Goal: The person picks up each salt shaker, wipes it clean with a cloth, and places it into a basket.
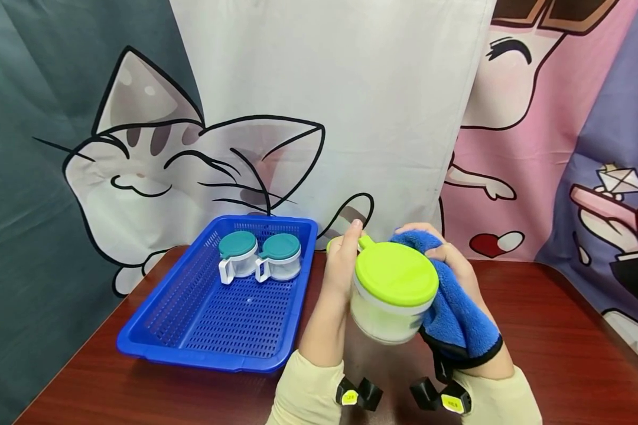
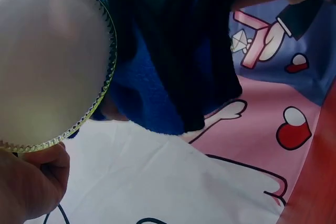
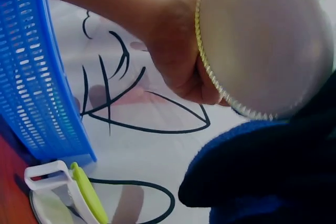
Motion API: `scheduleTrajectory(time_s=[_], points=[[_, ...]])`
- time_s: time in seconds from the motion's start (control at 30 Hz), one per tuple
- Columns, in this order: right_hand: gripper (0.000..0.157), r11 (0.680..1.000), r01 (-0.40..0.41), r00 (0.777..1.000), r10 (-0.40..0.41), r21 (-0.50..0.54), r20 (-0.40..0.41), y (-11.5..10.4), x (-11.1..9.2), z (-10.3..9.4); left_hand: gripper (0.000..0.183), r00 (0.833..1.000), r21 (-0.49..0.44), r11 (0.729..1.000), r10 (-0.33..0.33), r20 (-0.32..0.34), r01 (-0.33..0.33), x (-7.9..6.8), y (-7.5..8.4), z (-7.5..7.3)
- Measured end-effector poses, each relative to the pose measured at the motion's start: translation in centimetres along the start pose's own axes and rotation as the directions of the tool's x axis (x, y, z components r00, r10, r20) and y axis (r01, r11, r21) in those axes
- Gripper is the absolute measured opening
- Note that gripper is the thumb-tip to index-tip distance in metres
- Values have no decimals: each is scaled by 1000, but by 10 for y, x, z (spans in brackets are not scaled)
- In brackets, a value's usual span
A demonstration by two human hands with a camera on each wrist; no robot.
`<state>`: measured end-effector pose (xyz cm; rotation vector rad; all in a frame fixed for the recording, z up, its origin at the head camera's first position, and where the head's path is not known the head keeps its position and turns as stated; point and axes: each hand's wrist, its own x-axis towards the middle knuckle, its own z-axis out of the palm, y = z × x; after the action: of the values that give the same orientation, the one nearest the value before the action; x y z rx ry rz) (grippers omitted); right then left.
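Observation:
A clear seasoning jar with a lime-green lid [image 1: 396, 274] is held up in front of me, tilted so its lid faces me. My left hand [image 1: 341, 265] grips it by the handle side, thumb pointing up. Its round base [image 2: 52, 61] fills one side of the left wrist view. In my right hand [image 1: 459, 271] is a blue towel [image 1: 452, 313] with black edging, held against the jar's right side. The towel hides most of the right fingers.
A blue plastic basket [image 1: 130, 342] stands on the brown table [image 1: 542, 342] to the left. Two teal-lidded jars [image 1: 238, 254] sit at its far end. Another green-lidded jar [image 3: 86, 192] is on the table beside the basket. Cartoon-printed curtain [image 1: 393, 118] hangs behind.

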<state>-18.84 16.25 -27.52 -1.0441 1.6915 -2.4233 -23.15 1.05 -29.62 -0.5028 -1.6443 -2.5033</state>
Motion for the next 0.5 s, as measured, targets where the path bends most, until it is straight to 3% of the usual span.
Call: scheduleTrajectory(time_s=[0.1, 0.23, 0.33, 0.47, 0.5], points=[[50, 998, -34, 993, 29, 47, 111, 0, 0, 0, 45, 997, -53, 997, -53, 47, 56, -3, 1, 3], [54, 995, -61, 979, 45, 77, 198, 0, 1, 1, 46, 994, -94, 993, -64, 92, 73, -4, 0, 6], [51, 996, -59, 977, 43, 69, 211, 2, 2, 0, 48, 996, -97, 993, -62, 70, 68, -1, -1, 6], [35, 998, -47, 981, 40, 31, 188, 11, 5, -13, 47, 996, -139, 987, -88, 0, 87, 2, -1, 3], [36, 1000, -5, 970, -2, 26, 243, 17, 11, -22, 48, 996, -165, 983, -88, -22, 83, 2, -1, 3]])
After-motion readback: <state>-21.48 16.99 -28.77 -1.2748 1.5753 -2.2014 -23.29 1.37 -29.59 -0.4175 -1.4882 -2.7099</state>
